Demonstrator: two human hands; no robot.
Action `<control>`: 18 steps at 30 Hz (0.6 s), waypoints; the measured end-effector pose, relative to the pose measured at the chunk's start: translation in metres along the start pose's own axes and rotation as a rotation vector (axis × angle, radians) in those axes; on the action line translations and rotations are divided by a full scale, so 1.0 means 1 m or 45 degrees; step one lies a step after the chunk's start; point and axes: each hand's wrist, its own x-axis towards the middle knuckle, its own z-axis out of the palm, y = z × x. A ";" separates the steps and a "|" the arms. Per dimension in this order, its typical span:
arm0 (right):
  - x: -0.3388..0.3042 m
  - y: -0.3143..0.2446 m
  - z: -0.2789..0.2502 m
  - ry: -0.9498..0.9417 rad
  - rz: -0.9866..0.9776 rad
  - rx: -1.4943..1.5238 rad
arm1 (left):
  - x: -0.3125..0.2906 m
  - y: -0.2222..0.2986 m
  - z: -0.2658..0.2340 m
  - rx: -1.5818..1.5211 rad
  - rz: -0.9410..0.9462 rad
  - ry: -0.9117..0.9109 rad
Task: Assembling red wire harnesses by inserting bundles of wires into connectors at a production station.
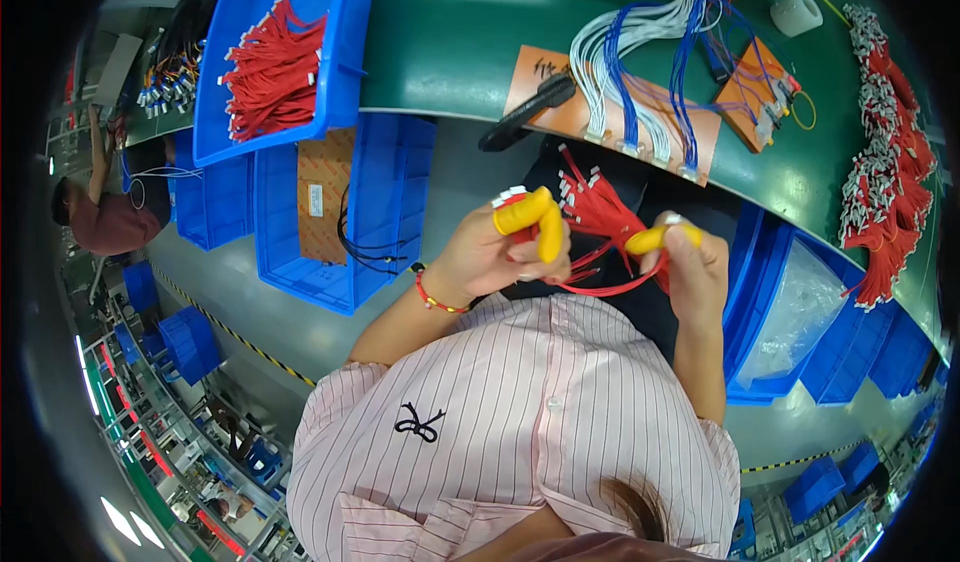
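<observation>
Both of my hands are in front of my chest, with yellow finger cots on some fingers. Curled fingers of my left hand [505, 245] close round a few red wires; their white connectors poke out above the knuckles. On the right, my right hand [695, 270] pinches a red wire, with a small white tip by its thumb. A loop of red wire hangs between the two hands. Behind them, a loose bundle of red wires [603, 207] with white connector ends lies over my lap, partly hidden by the fingers.
A blue bin [345, 52] of red wires stands on the green bench [440, 37]. White and blue cables cross an orange board [545, 117] beside a black clamp-like piece [530, 112]. Red wire bundles [880, 182] line the right edge. Blue crates [395, 172] stand below the bench.
</observation>
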 end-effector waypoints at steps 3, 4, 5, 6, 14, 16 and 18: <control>-0.001 0.002 0.004 -0.284 -0.043 -0.191 | -0.017 -0.005 -0.020 -0.260 -0.047 0.029; 0.002 0.010 0.006 -0.189 0.030 -0.115 | -0.017 -0.002 -0.021 -0.160 -0.046 0.115; 0.008 0.020 0.004 -0.111 -0.030 -0.391 | -0.017 0.002 -0.019 -0.058 -0.044 0.200; 0.016 0.028 0.003 -0.043 -0.090 -0.666 | -0.016 0.005 -0.018 0.049 -0.035 0.286; 0.038 0.046 0.014 0.120 -0.462 -1.151 | 0.002 -0.005 -0.030 1.300 0.200 0.700; 0.031 0.036 0.015 0.063 -0.204 -0.738 | 0.007 -0.007 -0.029 1.049 0.225 0.638; 0.022 0.028 0.015 -0.035 0.274 -0.139 | 0.014 -0.006 -0.017 0.657 0.197 0.565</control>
